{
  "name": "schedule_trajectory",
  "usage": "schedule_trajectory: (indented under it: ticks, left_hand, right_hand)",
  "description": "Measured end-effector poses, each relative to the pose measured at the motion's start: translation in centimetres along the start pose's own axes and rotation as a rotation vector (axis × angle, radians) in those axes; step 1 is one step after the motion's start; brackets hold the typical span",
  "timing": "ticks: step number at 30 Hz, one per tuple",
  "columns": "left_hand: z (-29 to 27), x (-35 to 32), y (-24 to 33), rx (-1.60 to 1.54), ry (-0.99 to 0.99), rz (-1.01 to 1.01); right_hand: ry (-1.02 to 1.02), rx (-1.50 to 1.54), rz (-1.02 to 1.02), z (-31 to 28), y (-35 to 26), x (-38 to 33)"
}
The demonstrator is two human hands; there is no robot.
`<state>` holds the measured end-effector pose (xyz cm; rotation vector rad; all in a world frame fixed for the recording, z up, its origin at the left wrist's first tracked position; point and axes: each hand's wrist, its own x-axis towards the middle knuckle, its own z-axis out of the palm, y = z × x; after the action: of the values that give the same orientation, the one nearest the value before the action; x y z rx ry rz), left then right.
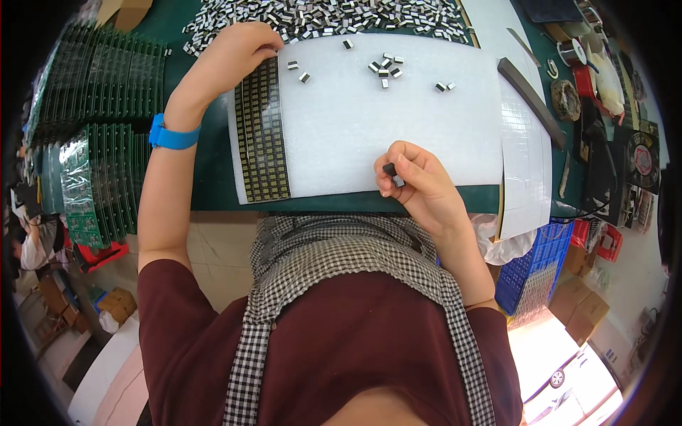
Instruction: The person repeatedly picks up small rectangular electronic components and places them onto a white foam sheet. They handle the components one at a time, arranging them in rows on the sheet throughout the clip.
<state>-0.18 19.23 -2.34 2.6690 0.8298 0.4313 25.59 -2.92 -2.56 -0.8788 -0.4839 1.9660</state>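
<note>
The fisheye rim blacks out the corners, and the person's own chest, in a maroon shirt and checked apron, hides the near edge of the counter (206, 177). The fingertips of the left hand (238, 50) are tucked under the palm at the top of a black panel of small circuit boards (263, 135), so I cannot tell whether they grip anything; the hand rests on the panel's upper end. A blue wristband (170, 136) circles that wrist. The right hand (415, 181) sits at the near edge of a white foam sheet (369, 121), fingers closed in a pinch on a small dark block component (389, 169), with a second, paler one just below it partly covered by the fingers.

The counter is dark green. The foam sheet is matte and finely pebbled, overlapping the panel's right side. A few loose black-and-white components (385, 65) lie scattered on its far part, and a dense heap of the same parts (320, 14) lies beyond it, cut off by the top edge. Rows of green circuit boards (92, 142) stand stacked at the left. A blue plastic crate (533, 270) sits on the floor at the right.
</note>
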Motion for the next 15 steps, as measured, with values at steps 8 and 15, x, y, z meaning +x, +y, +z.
schedule_trajectory:
  ticks: [8,15]
  left_hand:
    - [-0.5,-0.3,1.1,0.066,-0.005,-0.071]
    - [0.0,-0.9,1.6,0.16,0.14,0.006]
  right_hand:
    - [0.028,-0.001,0.016,0.0,-0.1,-0.4]
    - [0.178,-0.303,-0.169,0.5,0.1,-0.6]
